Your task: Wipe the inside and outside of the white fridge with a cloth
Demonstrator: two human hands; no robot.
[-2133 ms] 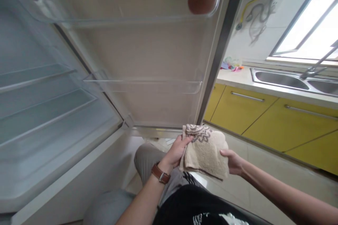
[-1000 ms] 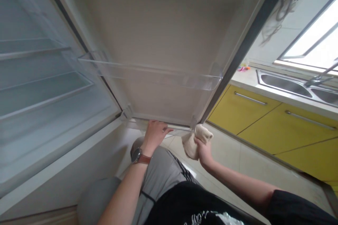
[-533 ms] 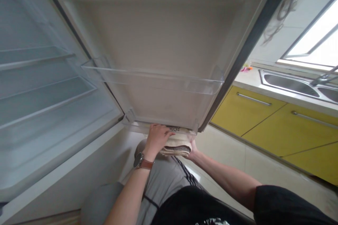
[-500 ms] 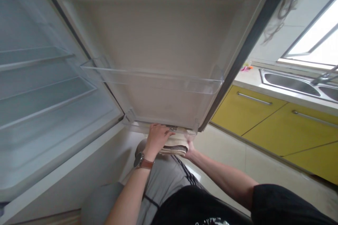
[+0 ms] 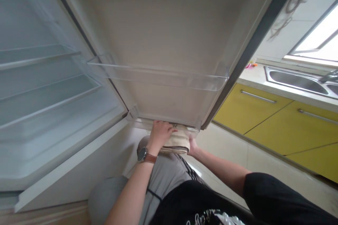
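Note:
A folded beige cloth [image 5: 177, 141] with a dark layer at its edge lies over my knee, just below the bottom door shelf [image 5: 139, 123] of the open fridge. My left hand [image 5: 160, 134], with a watch on the wrist, grips its left side from above, fingers bent over the top near the clear shelf rim. From the right, my right hand [image 5: 193, 146] is closed around the other side of the cloth, its fingers partly hidden behind it. Part of the cloth shows through the clear plastic of the shelf.
The fridge door [image 5: 169, 31] stands wide in front of me, with a clear middle shelf [image 5: 161, 77] across it. Fridge shelves [image 5: 50, 98] are at the left. On the right are yellow cabinets [image 5: 260, 114], a counter and a metal sink [image 5: 298, 82].
The view has shifted slightly, so the fridge and cabinets sit a little further right. Both hands keep their places on the cloth, whose top layer now lies flatter over its front edge.

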